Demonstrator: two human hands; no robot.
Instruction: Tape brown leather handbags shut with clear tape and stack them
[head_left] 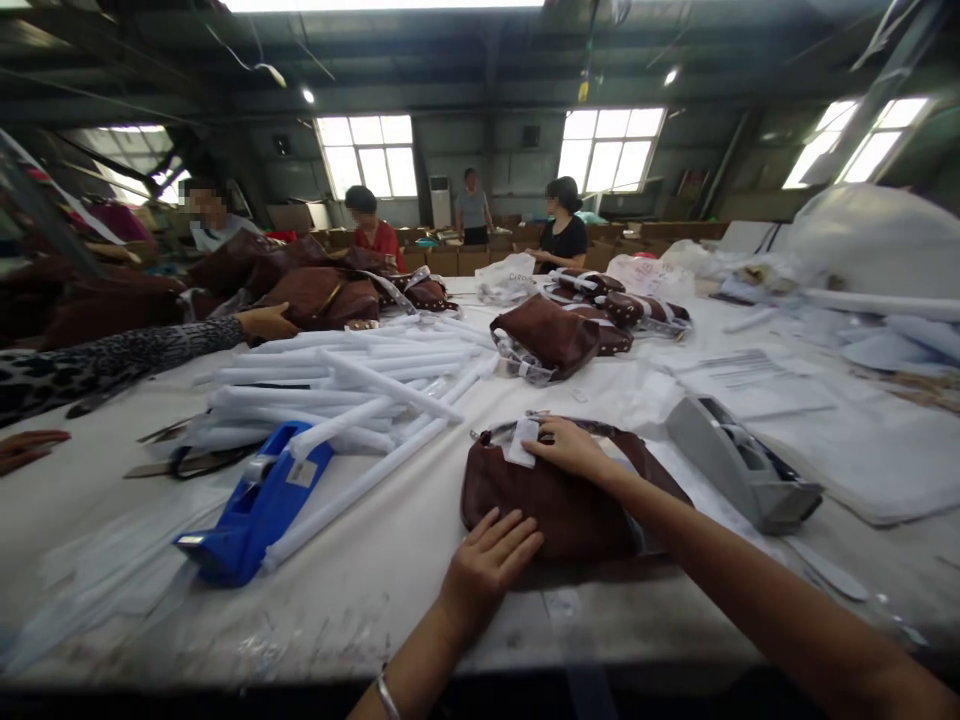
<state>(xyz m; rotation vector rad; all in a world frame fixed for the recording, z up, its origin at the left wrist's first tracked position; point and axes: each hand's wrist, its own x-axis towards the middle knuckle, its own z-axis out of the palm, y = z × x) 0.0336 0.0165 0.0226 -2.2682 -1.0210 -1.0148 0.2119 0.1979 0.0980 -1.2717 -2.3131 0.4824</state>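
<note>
Nearest the camera, 2 bare forearms [750, 580] reach over a white-covered table [360, 620]. At far left, a co-worker's hand [266, 323] touches heaped brown bags [330, 297]. Next come a blue tape dispenser [247, 515] and piled white tubes [352, 375]. The left hand [487, 565] lies flat, fingers extended, on the lower left of 1 brown handbag [570, 520] on the table. The right hand [577, 452] has its fingers at a white tag [522, 443] by the handbag's top edge; whether they pinch it cannot be told. Beyond stands a gray tape dispenser [739, 470]. The step seems to be arranging the tag; the next move calls for a steady handbag.
</note>
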